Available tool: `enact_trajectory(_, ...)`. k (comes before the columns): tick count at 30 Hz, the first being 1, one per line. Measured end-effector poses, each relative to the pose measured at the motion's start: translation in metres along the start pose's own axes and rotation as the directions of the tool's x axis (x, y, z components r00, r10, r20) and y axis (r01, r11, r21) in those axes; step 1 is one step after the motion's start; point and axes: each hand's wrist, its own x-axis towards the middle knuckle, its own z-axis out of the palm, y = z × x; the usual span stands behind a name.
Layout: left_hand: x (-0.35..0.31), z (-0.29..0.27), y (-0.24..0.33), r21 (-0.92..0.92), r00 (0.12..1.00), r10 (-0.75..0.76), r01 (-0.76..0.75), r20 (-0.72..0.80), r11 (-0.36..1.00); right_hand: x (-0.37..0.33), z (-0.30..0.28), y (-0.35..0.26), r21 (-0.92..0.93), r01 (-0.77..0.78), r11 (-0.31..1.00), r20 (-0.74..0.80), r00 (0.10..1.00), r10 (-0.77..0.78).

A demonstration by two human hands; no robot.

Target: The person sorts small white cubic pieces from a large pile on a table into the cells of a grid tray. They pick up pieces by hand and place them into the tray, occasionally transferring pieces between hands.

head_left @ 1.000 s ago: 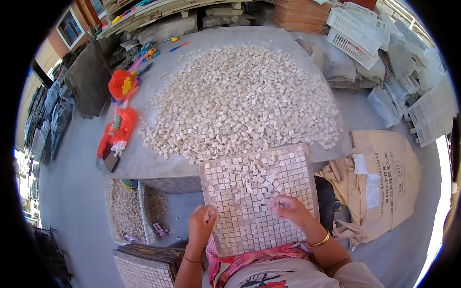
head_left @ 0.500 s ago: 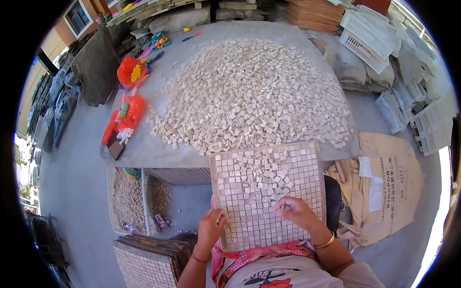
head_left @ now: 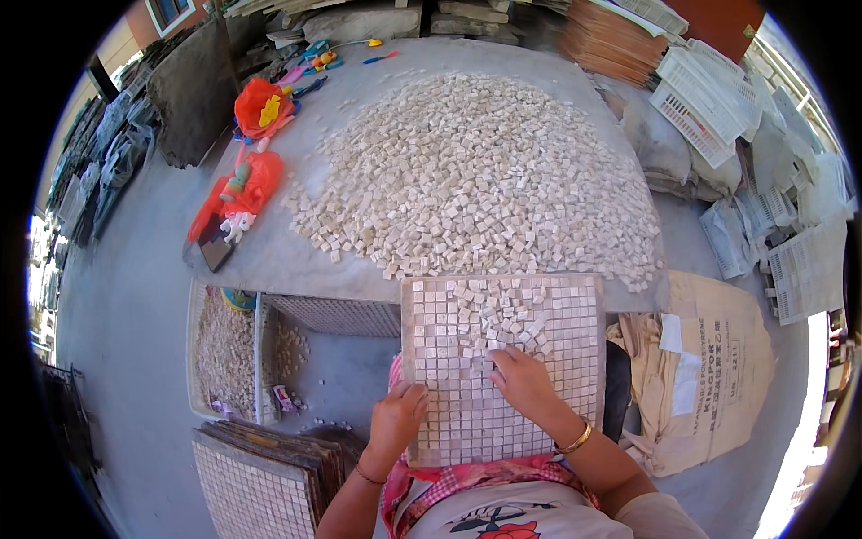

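Observation:
A square board (head_left: 593,377) with a grid of small pale stone tiles rests on my lap, its far edge against the table. Loose stone tiles (head_left: 489,310) lie jumbled over its upper middle. My right hand (head_left: 525,384) reaches over the board, thumb and forefinger pinched on a stone tile at the near edge of these loose pieces. Curled at the board's left edge is my left hand (head_left: 398,418); whatever its closed fingers hold is hidden. Beyond the board, a broad heap of similar tiles (head_left: 485,171) covers much of the grey table (head_left: 350,278).
Red plastic bags (head_left: 256,180), a dark phone (head_left: 215,253) and toys lie on the table's left side. Below stands a white crate (head_left: 196,359) of tile pieces, with stacked tiled boards (head_left: 251,485) nearer me. At right are a brown sack (head_left: 727,386) and white baskets (head_left: 696,117).
My right hand has moved left and away from me to the loose tiles, its fingers closing on one. My left hand stays by the board's left edge. The whole view has shifted slightly.

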Motion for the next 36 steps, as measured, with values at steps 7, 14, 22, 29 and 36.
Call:
enact_trajectory(7, -0.003, 0.006, 0.002, -0.050, 0.994, -0.109, 0.109, -0.005, 0.993, -0.026, 0.002, -0.009, 0.051, -0.007, 0.999, 0.127, 0.992, 0.000)
enact_trajectory(14, 0.001, 0.006, 0.013, -0.283, 0.991, -0.113, 0.090, -0.065, 0.955, -0.041, 0.007, -0.017, 0.042, -0.008, 0.999, 0.104, 0.995, 0.003)
enact_trajectory(22, 0.034, 0.039, 0.034, -0.182, 1.000, 0.021, -0.023, -0.013, 0.983, -0.036, 0.011, -0.012, 0.079, -0.034, 0.996, 0.112, 0.993, 0.025)
enact_trajectory(29, 0.053, 0.053, 0.036, -0.098, 0.997, 0.071, -0.069, 0.023, 0.993, -0.045, -0.004, -0.002, 0.309, -0.129, 0.942, 0.096, 0.990, 0.105)
enact_trajectory(36, 0.053, 0.032, 0.032, -0.212, 0.998, 0.015, -0.001, 0.064, 0.977, -0.050, -0.016, 0.006, 0.378, -0.106, 0.920, 0.038, 0.994, 0.099)
